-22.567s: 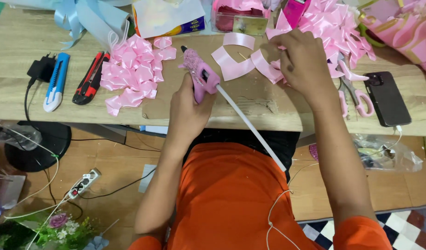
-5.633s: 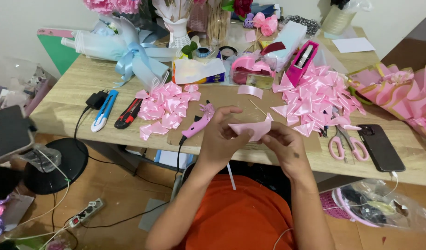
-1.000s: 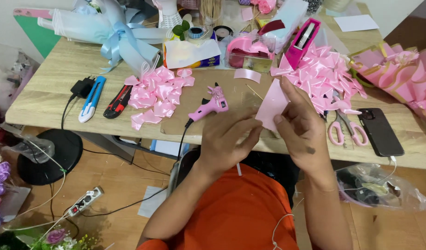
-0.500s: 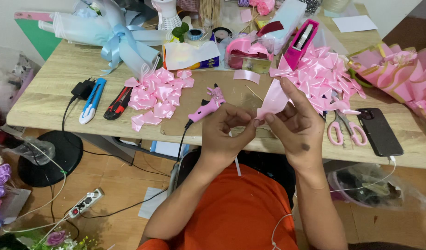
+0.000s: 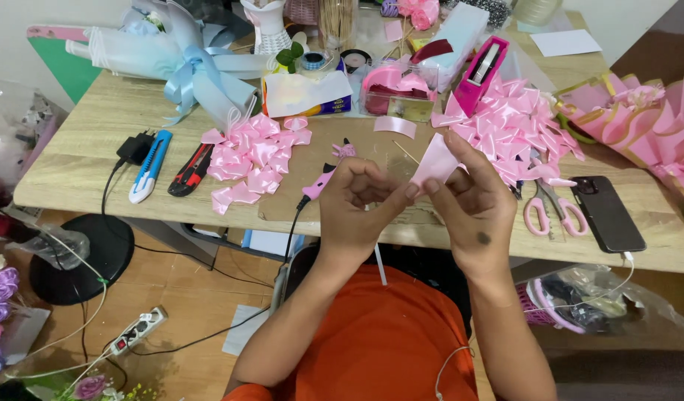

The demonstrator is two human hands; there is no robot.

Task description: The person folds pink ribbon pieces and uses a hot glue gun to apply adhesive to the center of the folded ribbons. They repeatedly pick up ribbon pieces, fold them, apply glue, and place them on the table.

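Pink ribbon piece [image 5: 435,160] between left hand [image 5: 357,204] and right hand [image 5: 468,200], above table [image 5: 82,160]

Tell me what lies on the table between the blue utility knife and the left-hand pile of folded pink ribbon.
In the head view, a red and black utility knife lies between the blue utility knife and the pile of folded pink ribbon pieces, on the wooden table.

A pink paper bouquet [image 5: 639,122] at three o'clock runs off the right edge. The pink glue gun [image 5: 327,177] is partly hidden behind the left hand [image 5: 357,204]. Purple flowers [image 5: 0,297] at eight o'clock are cut off.
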